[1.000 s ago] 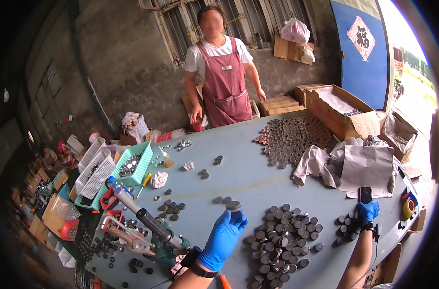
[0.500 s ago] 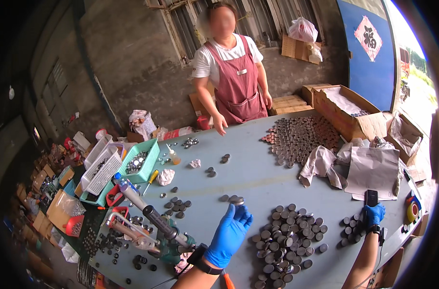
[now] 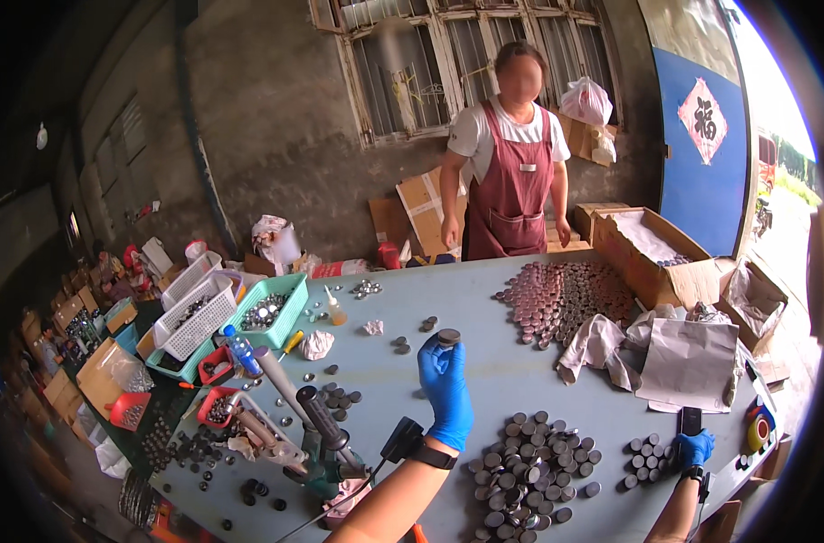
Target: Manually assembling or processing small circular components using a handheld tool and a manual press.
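My blue-gloved left hand is raised over the middle of the table, pinching a round dark disc with a metal rim at its fingertips. To the right, my blue-gloved right hand is closed around the lower end of a dark phone, close to the tabletop. A small group of similar discs lies beside that hand. Between my forearms spreads a large heap of dark discs. A hand press with a black-gripped lever stands left of my left forearm.
Across the table stands a person in a red apron. Rows of discs, an open carton and cloths occupy the far right. Baskets of metal parts, a dropper bottle and a screwdriver are at left.
My left hand has risen with the disc, now lifted clear of the tabletop. The view has tilted up. Across the table, the person has lowered the arm that was reaching over the table.
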Motion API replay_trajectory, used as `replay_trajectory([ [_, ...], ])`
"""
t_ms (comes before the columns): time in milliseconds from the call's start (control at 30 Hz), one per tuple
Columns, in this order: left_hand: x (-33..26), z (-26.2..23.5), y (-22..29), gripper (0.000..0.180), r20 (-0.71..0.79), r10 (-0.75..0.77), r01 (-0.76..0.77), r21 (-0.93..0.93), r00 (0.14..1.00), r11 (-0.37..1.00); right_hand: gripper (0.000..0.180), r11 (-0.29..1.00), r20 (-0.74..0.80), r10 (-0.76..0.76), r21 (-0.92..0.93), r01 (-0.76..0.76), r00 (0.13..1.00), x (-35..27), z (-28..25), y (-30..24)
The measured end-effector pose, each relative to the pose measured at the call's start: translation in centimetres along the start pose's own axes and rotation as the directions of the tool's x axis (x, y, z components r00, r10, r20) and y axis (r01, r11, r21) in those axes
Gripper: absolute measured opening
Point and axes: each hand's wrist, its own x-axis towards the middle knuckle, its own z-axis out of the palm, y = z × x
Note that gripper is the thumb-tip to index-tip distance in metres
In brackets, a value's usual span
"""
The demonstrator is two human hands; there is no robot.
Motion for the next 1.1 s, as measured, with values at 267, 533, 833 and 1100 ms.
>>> replay_trajectory([
  [267, 2.3, 0.1, 2.8, 0.019, -0.092, 0.28, -0.257, 0.209, 0.955, 0.944, 0.078, 1.0, 0.015, 0.006, 0.01, -0.006, 1.0, 0.1, 0.1, 3.0],
  [533, -8.4, -9.9, 7.7, 0.025, 0.367, -0.568, 0.515, 0.24, 0.737, 0.823, 0.097, 0.992, -0.14, -0.093, -0.103, 0.079, 0.986, 1.4, 2.6, 4.8],
  [833, -18.1, -27.2, 11.2, 0.032, 0.454, -0.7, -0.59, 0.805, 0.551, 0.058, 0.04, 0.597, -0.041, -0.58, 0.659, 0.458, 0.814, -17.8, 2.1, -7.1],
  [1100, -19.5, -27.2, 11.9, 0.026, 0.58, -0.655, -0.604, 0.763, 0.484, 0.229, 0.019, 0.091, 0.251, -0.967, 0.181, 0.979, 0.043, -37.8, 6.3, -21.2],
])
